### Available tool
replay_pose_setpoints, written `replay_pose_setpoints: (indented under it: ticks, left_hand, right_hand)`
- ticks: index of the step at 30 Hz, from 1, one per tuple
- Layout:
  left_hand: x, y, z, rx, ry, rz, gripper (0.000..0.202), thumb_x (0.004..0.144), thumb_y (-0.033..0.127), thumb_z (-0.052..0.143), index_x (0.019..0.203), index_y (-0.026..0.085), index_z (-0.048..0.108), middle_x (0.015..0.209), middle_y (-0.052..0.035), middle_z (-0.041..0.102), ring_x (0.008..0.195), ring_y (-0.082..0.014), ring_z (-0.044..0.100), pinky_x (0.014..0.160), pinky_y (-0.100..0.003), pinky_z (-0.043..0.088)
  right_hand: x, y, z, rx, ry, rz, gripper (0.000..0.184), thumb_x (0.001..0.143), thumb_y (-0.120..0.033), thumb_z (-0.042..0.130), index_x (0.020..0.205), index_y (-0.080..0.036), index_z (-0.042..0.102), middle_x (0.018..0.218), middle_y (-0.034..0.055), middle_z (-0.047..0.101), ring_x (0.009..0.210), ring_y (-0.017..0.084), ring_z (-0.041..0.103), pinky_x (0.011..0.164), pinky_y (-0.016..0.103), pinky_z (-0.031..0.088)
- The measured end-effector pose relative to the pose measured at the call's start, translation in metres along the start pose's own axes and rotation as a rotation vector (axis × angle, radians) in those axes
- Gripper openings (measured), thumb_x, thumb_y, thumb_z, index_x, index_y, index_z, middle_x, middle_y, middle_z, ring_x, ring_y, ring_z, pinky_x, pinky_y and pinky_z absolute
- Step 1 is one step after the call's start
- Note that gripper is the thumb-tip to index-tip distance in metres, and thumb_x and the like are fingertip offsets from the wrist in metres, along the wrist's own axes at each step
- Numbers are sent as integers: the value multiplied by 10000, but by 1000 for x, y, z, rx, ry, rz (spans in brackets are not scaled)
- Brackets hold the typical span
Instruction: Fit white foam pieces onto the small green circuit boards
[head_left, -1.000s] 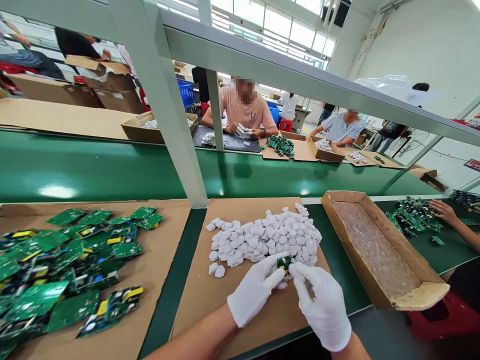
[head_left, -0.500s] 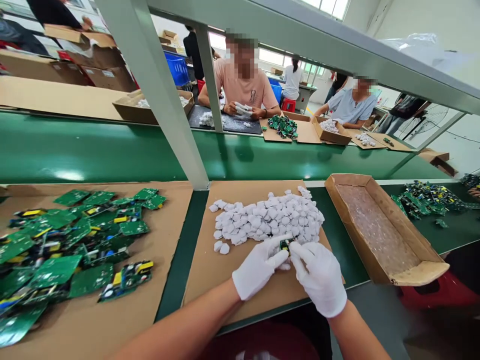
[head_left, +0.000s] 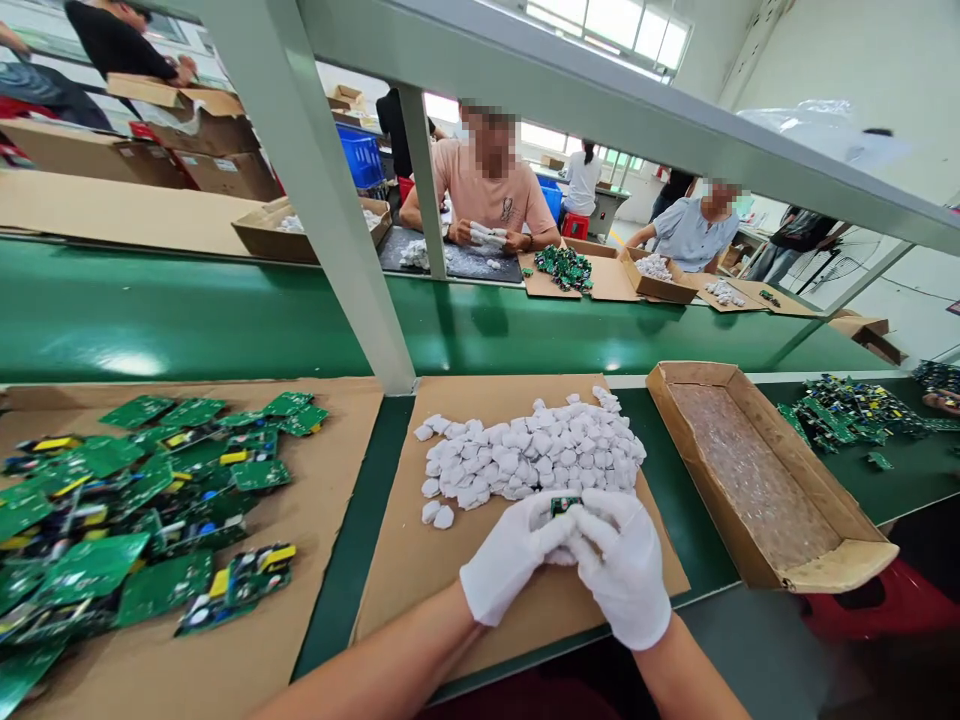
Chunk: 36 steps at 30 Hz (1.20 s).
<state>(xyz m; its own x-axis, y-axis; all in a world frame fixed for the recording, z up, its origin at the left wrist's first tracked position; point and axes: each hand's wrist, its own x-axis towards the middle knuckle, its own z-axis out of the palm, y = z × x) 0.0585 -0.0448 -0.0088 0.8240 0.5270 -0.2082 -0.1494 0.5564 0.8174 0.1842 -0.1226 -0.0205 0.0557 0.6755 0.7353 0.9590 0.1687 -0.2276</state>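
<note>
Both of my hands wear white gloves and meet over the near edge of a cardboard sheet point(head_left: 420, 590). My left hand point(head_left: 510, 560) and my right hand point(head_left: 622, 570) are closed together on a small green circuit board point(head_left: 564, 504), whose top shows between the fingertips. Just beyond them lies a heap of small white plastic housings point(head_left: 532, 455). A pile of green circuit boards point(head_left: 142, 510) lies on another cardboard sheet to the left.
A shallow cardboard box point(head_left: 757, 480) lined with clear plastic sits to the right. A white post point(head_left: 330, 220) rises behind the sheets. Beyond the green conveyor belt point(head_left: 187, 320), two seated people handle white parts. More circuit boards point(head_left: 847, 410) lie far right.
My hands have drawn closer together, fingers now overlapping around the small board. The view shifted slightly; a neighbour's hand at far right has pulled back almost out of view.
</note>
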Motion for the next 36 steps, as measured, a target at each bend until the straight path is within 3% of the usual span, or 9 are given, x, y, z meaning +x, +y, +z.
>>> replay_pose_setpoints:
  ticks: [3,6,13,16,21,27,29,32,36]
  left_hand:
    - [4,-2,-1,53,-8,78,407,652,382,732,947,118,640,781,-31,609,690,-121,522,591,-213,421]
    - [8,-1,-3,6,-42,72,394,646,392,735,915,117,647,737,-24,598,640,-101,499,587,-212,418]
    - [4,5,-4,36,39,-56,372,683,435,695,916,149,644,857,-53,621,683,-109,542,594,-214,455]
    - [0,5,-1,-29,-20,-28,385,697,395,696,999,165,632,856,-46,629,690,-110,544,642,-236,467]
    - [-4,6,1,-194,-178,27,316,813,383,560,1001,136,620,888,-90,629,796,-175,579,705,-297,484]
    - [-2,7,1,-117,-135,6,176,798,285,593,855,119,602,814,-61,587,696,-120,539,666,-262,478]
    - [-1,7,1,-124,-142,-1,182,806,298,584,786,117,585,750,-37,551,670,-103,520,654,-240,465]
    - [0,5,1,-141,-152,39,229,798,328,596,710,118,566,704,-19,508,684,-105,516,622,-206,441]
    - [-1,2,1,-188,-135,36,275,811,392,564,929,147,611,801,-44,561,707,-120,531,622,-236,454]
  right_hand:
    - [-4,-6,5,2,26,2,249,775,-172,632,1008,-257,620,1034,64,619,965,216,573,802,388,499]
    - [-6,-9,3,140,-65,79,348,765,-199,615,1108,-252,586,1164,82,581,1077,247,539,882,417,479]
    - [-8,-6,-3,420,-110,485,565,859,-318,519,1379,-199,331,1301,107,519,1192,237,488,997,407,415]
    - [-2,-9,-2,463,-188,538,622,811,-375,590,1365,-198,371,1261,91,561,1144,242,532,964,370,449]
    - [11,-17,-7,528,-358,620,455,847,-371,538,1260,-182,521,997,35,690,886,193,654,774,269,544]
    - [5,-8,-5,473,-352,532,441,871,-349,493,1282,-189,499,1067,76,664,981,208,619,873,320,501]
    - [1,-3,-6,496,-358,477,554,846,-392,528,1344,-176,412,1123,96,637,1010,225,608,856,332,514]
    - [1,0,-9,364,-218,303,699,736,-394,663,1347,-187,395,1252,128,547,1090,274,557,890,391,497]
    - [7,-4,-7,135,-53,69,331,775,-193,623,1096,-272,618,1214,94,551,1091,254,541,901,424,479]
